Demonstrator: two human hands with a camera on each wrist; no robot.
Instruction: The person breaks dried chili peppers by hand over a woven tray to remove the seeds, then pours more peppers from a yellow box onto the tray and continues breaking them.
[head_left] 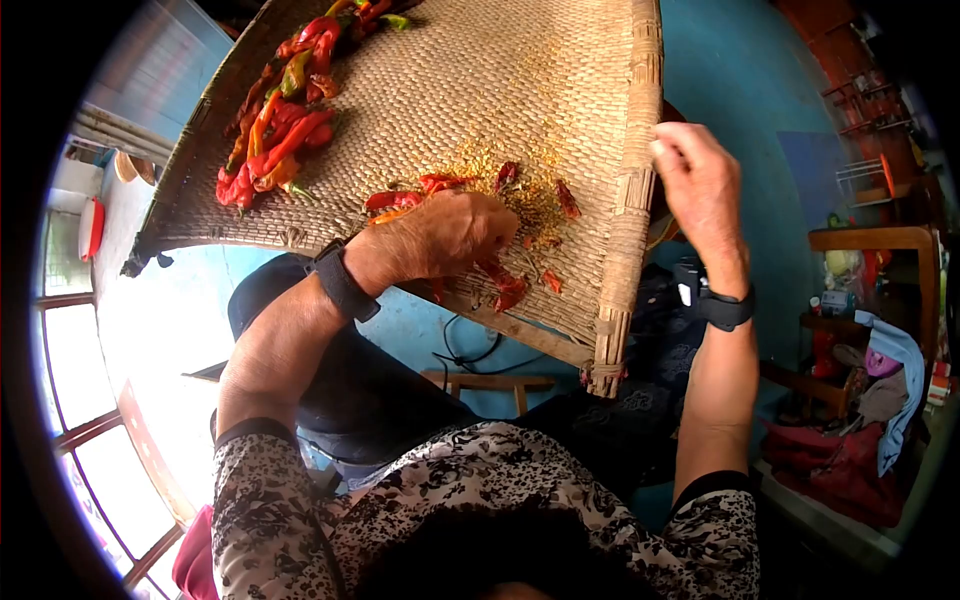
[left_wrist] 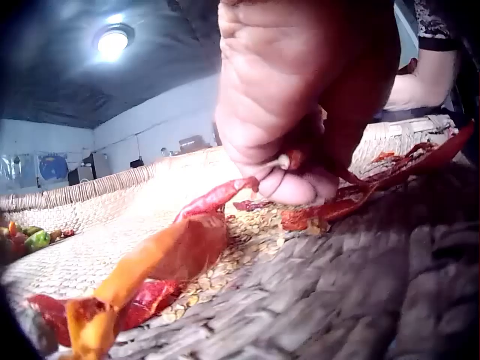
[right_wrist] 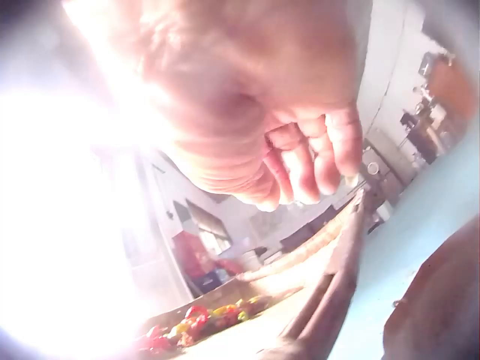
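A large woven tray (head_left: 450, 80) slopes over the person's lap. Over its near part, the left hand (head_left: 450, 235) is bent down among red pepper pieces and yellow seeds (head_left: 540, 195). In the left wrist view its curled fingers pinch a small red pepper piece (left_wrist: 296, 159) with a pale stem end; the rest of that piece is hidden. Torn orange pepper (left_wrist: 142, 262) lies close by. The right hand (head_left: 700, 185) is beside the tray's right rim (head_left: 635, 170), fingers loosely bent, holding nothing visible; the right wrist view shows it above the rim.
Whole red, orange and green peppers (head_left: 285, 140) are heaped at the tray's left side. Below the tray are a wooden stool (head_left: 490, 382) and a dark cable. A wooden chair (head_left: 875, 238) with clothes stands at the right. Windows line the left.
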